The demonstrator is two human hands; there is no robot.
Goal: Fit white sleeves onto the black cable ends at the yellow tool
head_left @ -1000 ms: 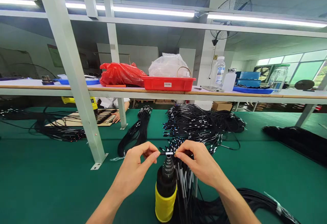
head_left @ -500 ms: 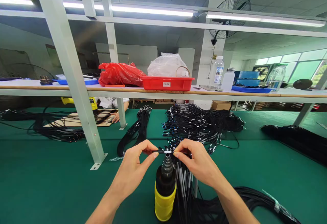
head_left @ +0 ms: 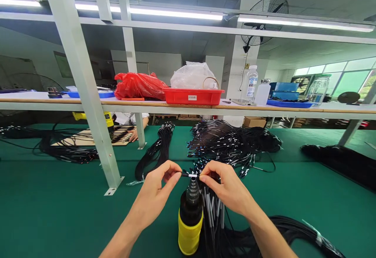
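A black cable [head_left: 185, 175] with a short white sleeve [head_left: 192, 175] is stretched level between my hands. My left hand [head_left: 160, 187] pinches its left end between thumb and fingertips; my right hand [head_left: 225, 183] pinches the other side close to the sleeve. Directly under the sleeve is the stepped metal nozzle of a yellow and black heat gun [head_left: 190, 226], which points upward. Whether the nozzle touches the cable I cannot tell. Beside the gun lies a bundle of black cables with grey sleeves [head_left: 212, 205], partly hidden by my right hand.
A pile of black cables [head_left: 229, 138] and a looped bundle [head_left: 158, 146] lie ahead on the green table [head_left: 147, 242]. White posts [head_left: 88, 89] carry a shelf with a red tray [head_left: 192, 97]. At the left, a co-worker's hand [head_left: 134, 135] rests by a board.
Almost nothing differs. Both hands keep the cable over the nozzle, and the whole view has shifted very slightly.
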